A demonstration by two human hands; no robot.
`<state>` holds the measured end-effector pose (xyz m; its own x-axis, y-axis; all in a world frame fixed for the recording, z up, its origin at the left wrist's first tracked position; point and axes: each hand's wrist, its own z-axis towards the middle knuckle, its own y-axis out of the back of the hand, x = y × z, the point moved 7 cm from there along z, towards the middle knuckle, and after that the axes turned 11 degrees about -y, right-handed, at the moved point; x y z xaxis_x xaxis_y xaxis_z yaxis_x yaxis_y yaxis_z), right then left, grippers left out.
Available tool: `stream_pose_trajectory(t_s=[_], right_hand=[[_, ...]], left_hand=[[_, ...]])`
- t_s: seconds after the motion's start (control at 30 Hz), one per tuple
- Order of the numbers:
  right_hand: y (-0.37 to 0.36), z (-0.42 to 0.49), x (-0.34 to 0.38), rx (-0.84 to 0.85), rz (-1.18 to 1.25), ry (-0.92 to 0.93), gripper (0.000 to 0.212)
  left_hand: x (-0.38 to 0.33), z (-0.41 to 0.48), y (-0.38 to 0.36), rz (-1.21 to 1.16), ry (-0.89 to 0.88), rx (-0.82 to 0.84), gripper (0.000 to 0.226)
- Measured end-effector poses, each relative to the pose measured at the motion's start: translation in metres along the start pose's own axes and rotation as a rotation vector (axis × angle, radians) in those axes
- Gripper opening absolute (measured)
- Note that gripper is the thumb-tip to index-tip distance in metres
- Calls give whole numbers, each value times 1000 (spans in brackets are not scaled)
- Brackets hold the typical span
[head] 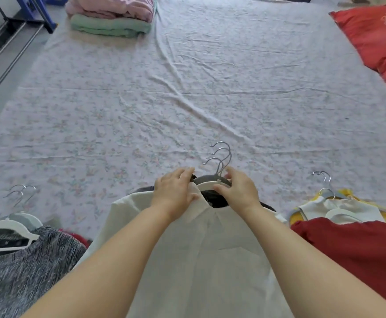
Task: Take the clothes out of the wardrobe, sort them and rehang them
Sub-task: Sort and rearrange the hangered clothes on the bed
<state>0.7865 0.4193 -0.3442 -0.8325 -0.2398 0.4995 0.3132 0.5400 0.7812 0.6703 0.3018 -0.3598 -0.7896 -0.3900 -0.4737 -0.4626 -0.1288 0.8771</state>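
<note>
A white shirt point(210, 253) lies on top of a pile of hangered clothes at the near edge of the bed, with dark garments under it. Three metal hooks point(222, 157) stick out past its collar. My left hand point(176, 191) holds the left side of the collar. My right hand point(238, 189) grips the white hanger point(212, 183) at the neck. To the left lies a grey knit top point(26, 267) on white hangers point(10, 228). To the right lies a dark red garment point(352, 249) over a white and yellow one point(325, 207) on hangers.
The bed sheet point(187, 99) is pale with a flower print and stretches far ahead. Folded pink and green blankets point(111, 17) sit at the far left corner. A red pillow point(375, 42) lies at the far right. A metal rack frame point(8, 49) stands left of the bed.
</note>
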Motion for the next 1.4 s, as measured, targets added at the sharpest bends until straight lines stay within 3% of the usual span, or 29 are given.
stream_pose_trajectory(t_s=[0.07,0.23,0.47,0.73,0.97,1.17,1.4], right_hand=[[-21,8,-14,19,-69,-64,58],[-77,-31,-51,135,-39,-110,56],[-100,-92,-63,196,-7,-145,58],[-83,-153,-12,172,6,-27,52],[-100,-219,53,207,-10,80,51],[-162,-271,97,221,-49,86,50],[-281,-335,97,256,-76,-35,58]], left_hand=[[21,-2,-18,70,74,61,68],[50,-45,-54,85,141,135,66],[53,-97,-54,59,195,189,61],[38,-166,12,113,174,117,56],[72,-254,70,152,240,62,52],[130,-311,89,142,250,66,55],[190,-371,49,92,154,135,59]])
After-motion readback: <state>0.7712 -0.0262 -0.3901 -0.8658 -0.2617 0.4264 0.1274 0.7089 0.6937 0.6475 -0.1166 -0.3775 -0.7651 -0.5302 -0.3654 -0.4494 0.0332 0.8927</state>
